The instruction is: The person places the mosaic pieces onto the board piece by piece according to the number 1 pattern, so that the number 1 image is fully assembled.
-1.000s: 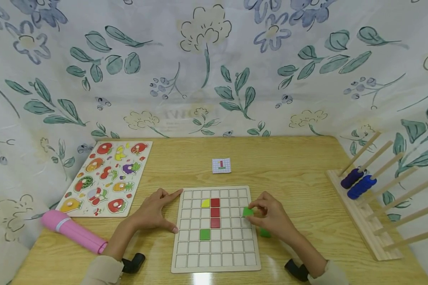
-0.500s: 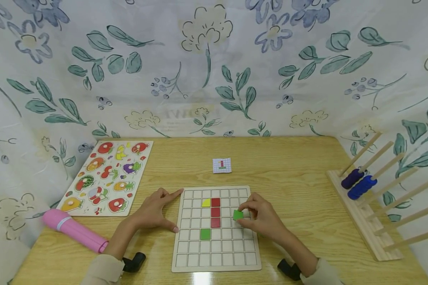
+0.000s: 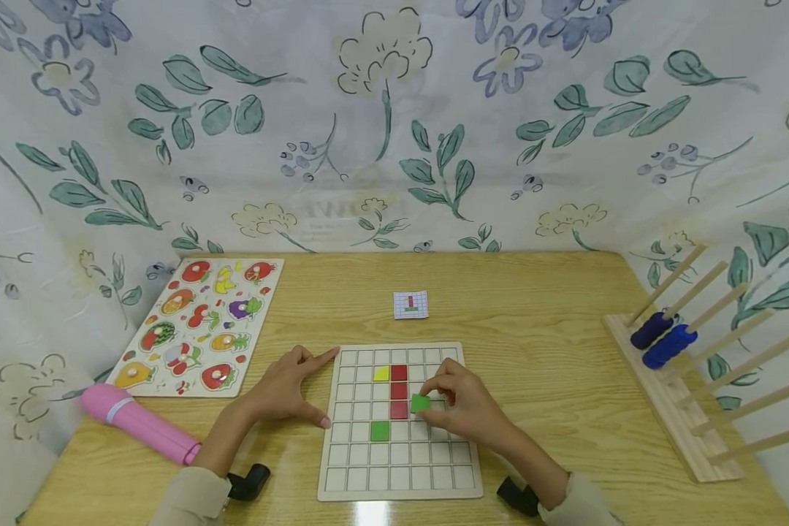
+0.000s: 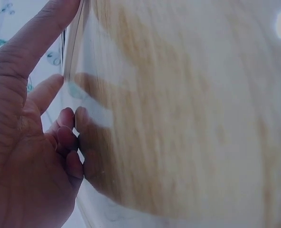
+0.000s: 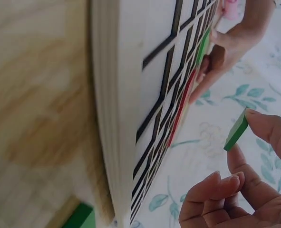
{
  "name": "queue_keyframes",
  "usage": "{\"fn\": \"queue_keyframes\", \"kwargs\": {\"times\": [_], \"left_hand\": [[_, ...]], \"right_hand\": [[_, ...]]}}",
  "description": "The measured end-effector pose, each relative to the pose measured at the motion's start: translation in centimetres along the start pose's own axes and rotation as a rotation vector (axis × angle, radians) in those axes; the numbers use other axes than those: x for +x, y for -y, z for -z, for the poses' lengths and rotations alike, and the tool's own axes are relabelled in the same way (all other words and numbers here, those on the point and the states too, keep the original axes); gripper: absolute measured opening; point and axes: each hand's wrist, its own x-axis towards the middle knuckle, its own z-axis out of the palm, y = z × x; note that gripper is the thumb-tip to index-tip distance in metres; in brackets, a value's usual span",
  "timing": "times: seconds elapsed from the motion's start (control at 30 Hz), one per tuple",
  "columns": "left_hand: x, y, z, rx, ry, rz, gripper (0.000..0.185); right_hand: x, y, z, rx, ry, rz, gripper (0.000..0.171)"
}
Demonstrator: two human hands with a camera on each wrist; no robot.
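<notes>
My right hand (image 3: 463,405) pinches a green square tile (image 3: 420,402) between thumb and index finger, over the wooden grid board (image 3: 438,454). The right wrist view shows this tile (image 5: 237,130) tilted and raised off the grid. Three red tiles (image 3: 399,391) form a column on the board, just left of the held tile. A yellow tile (image 3: 382,374) with a cut-off corner adjoins the top red one, and another green tile (image 3: 379,431) lies lower left. My left hand (image 3: 279,391) touches the board's left edge with spread thumb and index finger; its other fingers bend against the table (image 4: 154,118).
Behind the board lies a small printed grid card (image 3: 410,305). A fruit puzzle board (image 3: 200,329) and a pink rolled item (image 3: 141,425) are on the left. A wooden peg rack (image 3: 671,394) with blue rings stands right. Another green piece (image 5: 81,216) lies beside the board.
My right hand has carried the green tile leftward across the board, from its right edge to beside the red column. My left hand stays at the left edge.
</notes>
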Motion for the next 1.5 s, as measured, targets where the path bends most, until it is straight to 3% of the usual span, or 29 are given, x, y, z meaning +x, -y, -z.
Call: {"fn": "queue_keyframes", "kwargs": {"times": [0.77, 1.2, 1.5], "left_hand": [[0.0, 0.0, -0.1, -0.015, 0.002, 0.015, 0.116], [0.0, 0.0, -0.1, -0.002, 0.000, 0.013, 0.116], [0.0, -0.1, 0.0, -0.011, -0.002, 0.011, 0.116]], "right_hand": [[0.9, 1.1, -1.8, -0.017, 0.055, 0.021, 0.016], [1.4, 0.6, -2.2, -0.076, 0.173, 0.015, 0.017], [1.2, 0.8, -2.6, -0.229, 0.267, -0.013, 0.017]]}}
